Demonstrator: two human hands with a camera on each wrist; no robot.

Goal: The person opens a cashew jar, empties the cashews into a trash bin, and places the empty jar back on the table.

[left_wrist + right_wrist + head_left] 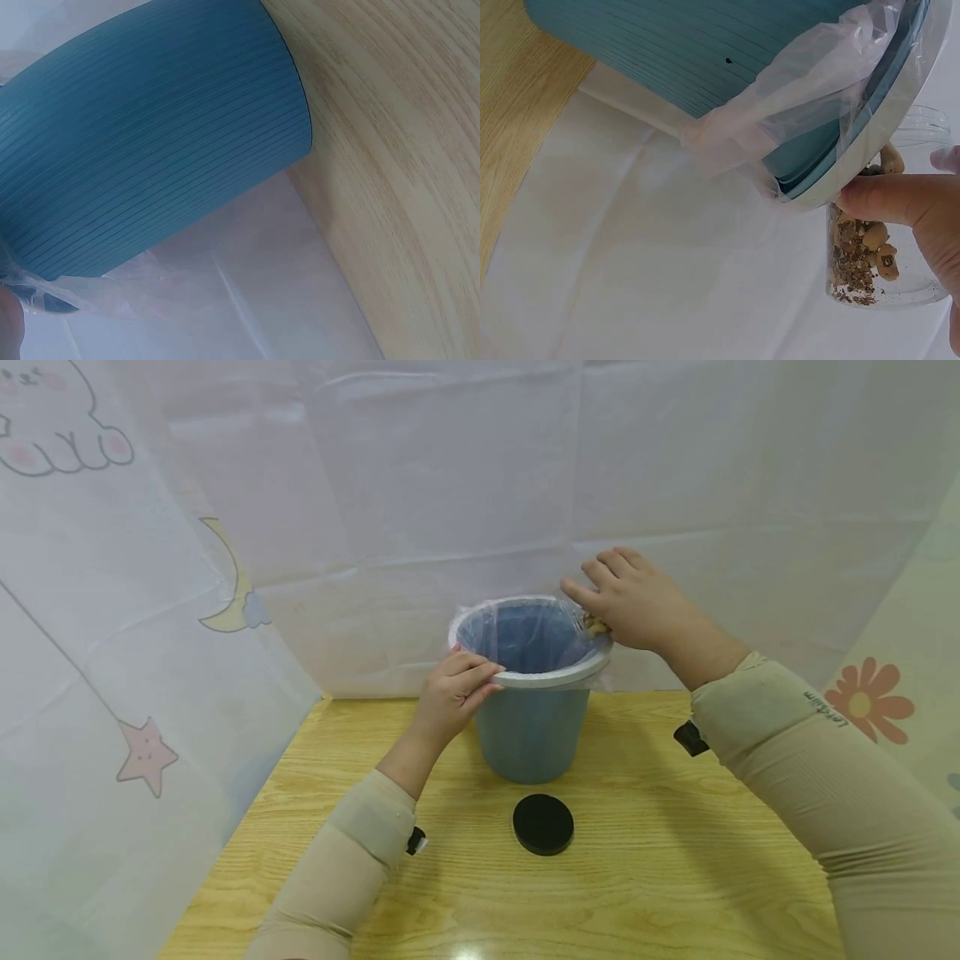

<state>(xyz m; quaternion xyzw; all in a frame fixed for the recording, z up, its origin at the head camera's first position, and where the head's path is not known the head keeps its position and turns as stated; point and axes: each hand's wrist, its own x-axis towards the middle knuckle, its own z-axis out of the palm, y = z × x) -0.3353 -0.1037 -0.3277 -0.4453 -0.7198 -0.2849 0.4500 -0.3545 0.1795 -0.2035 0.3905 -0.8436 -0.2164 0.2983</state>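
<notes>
A blue trash bin [532, 739] with a white rim stands upright on the wooden table, lined with a clear plastic bag [795, 82] that folds over the rim. My left hand [453, 689] grips the near left side of the rim, thumb below and fingers on top. At the right of the opening, my right hand [637, 606] holds a clear jar [907, 292] tipped on its side, its mouth hidden in the head view. Light brown nut-like pieces [877, 236] and brown crumbs lie along the jar's wall in the right wrist view.
A round black lid [543, 824] lies on the wooden table [637, 877] in front of the bin. Close behind the bin hangs a pale cloth backdrop [450, 485], with printed cloth on both sides.
</notes>
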